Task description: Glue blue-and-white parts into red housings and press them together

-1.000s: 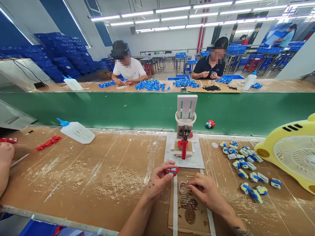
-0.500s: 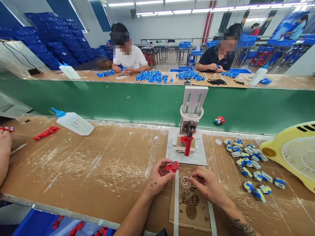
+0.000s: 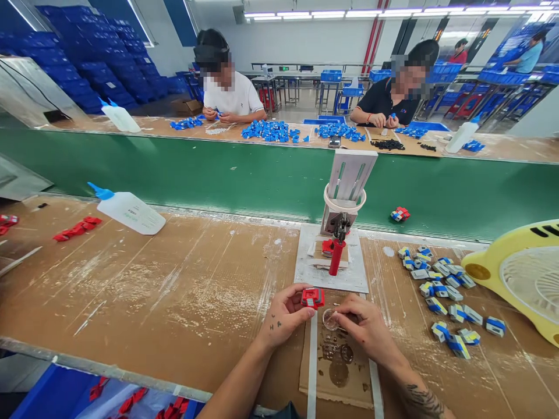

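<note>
My left hand (image 3: 283,317) is closed on a small red plastic part (image 3: 312,298) with grey sections, held between thumb and fingers above the bench. My right hand (image 3: 364,326) is pinched around what looks like a thin pale stick, mostly hidden by the fingers. Just under those fingertips is a small clear round dish (image 3: 331,320). It rests on a piece of cardboard (image 3: 349,390) marked with wet drops and rings. Straight ahead stands a clamp press with a red handle (image 3: 336,258), and another red part (image 3: 327,247) sits in it.
Several grey, blue and yellow parts (image 3: 456,311) lie to the right, beside a yellow fan (image 3: 515,273). A white bottle (image 3: 131,212) and red parts (image 3: 77,229) are at the left. A green divider (image 3: 196,174) separates two co-workers. A blue bin (image 3: 65,390) sits below the bench edge.
The red part in my left hand has turned, showing another side, and shifted slightly right. My right fingertips remain by the dish. The other person's hand at far left has left the view.
</note>
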The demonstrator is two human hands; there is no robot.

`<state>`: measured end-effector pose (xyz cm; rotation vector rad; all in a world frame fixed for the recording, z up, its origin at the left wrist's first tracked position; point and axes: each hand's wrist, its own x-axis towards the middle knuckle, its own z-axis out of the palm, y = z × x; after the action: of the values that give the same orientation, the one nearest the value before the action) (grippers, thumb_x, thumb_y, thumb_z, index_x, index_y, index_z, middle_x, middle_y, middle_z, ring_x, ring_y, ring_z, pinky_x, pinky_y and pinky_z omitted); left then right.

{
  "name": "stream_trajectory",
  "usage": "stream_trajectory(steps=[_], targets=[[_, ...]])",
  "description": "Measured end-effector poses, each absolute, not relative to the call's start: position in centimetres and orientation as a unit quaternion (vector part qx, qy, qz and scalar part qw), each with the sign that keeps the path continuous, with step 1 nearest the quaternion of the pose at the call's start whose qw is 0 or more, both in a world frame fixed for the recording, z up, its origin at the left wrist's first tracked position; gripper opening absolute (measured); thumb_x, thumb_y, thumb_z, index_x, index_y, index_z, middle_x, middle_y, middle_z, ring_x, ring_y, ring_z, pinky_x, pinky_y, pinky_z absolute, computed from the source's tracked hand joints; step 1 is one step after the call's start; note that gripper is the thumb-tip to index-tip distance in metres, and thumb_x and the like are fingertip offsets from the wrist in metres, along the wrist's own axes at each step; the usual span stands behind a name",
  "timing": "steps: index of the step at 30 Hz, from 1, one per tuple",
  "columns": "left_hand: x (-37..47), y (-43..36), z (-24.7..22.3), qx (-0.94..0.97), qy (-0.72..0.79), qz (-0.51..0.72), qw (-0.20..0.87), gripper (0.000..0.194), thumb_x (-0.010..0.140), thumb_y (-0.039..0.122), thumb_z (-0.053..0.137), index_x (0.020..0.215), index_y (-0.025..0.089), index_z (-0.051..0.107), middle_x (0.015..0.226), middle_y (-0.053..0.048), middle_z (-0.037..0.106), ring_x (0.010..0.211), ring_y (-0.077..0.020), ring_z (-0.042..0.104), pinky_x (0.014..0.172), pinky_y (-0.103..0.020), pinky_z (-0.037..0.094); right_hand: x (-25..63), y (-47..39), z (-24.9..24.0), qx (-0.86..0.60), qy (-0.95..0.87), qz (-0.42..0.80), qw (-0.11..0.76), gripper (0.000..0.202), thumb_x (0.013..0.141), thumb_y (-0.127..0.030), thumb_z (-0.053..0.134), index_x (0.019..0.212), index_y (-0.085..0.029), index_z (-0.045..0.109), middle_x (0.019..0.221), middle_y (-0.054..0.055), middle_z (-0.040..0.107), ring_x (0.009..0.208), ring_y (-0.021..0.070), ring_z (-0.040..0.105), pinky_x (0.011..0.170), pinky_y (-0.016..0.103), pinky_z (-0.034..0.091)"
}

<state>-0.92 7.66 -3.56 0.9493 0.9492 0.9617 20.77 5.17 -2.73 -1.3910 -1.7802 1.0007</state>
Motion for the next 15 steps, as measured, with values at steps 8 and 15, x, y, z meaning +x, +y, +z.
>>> stream_trajectory(steps=[8, 15], targets=[[-0.9, 7.6, -3.8, 0.431, 0.421, 0.422, 0.677, 0.045, 0.063, 0.031, 0.088, 0.103, 0.018, 0.074, 0.098, -0.008, 0.081, 0.094, -0.027, 0.075, 0.088, -0.038, 0.058, 20.5, 5.1, -2.8, -0.536, -0.652, 0.403, 0.355, 0.034, 0.09, -0.052, 0.065, 0.082, -0.024, 0.083, 0.073, 0.004, 0.064, 0.067, 0.0191, 0.061, 0.065, 0.03, 0.051], [-0.8, 7.5, -3.8, 0.499, 0.444, 0.441, 0.599, 0.037, 0.067, 0.026, 0.083, 0.103, 0.018, 0.075, 0.099, -0.009, 0.079, 0.087, -0.0239, 0.074, 0.083, -0.034, 0.058, 21.6, 4.7, -1.7, -0.538, -0.641, 0.373, 0.401, 0.036, 0.088, -0.054, 0.067, 0.077, -0.024, 0.083, 0.068, 0.005, 0.065, 0.062, 0.0188, 0.06, 0.059, 0.03, 0.05]])
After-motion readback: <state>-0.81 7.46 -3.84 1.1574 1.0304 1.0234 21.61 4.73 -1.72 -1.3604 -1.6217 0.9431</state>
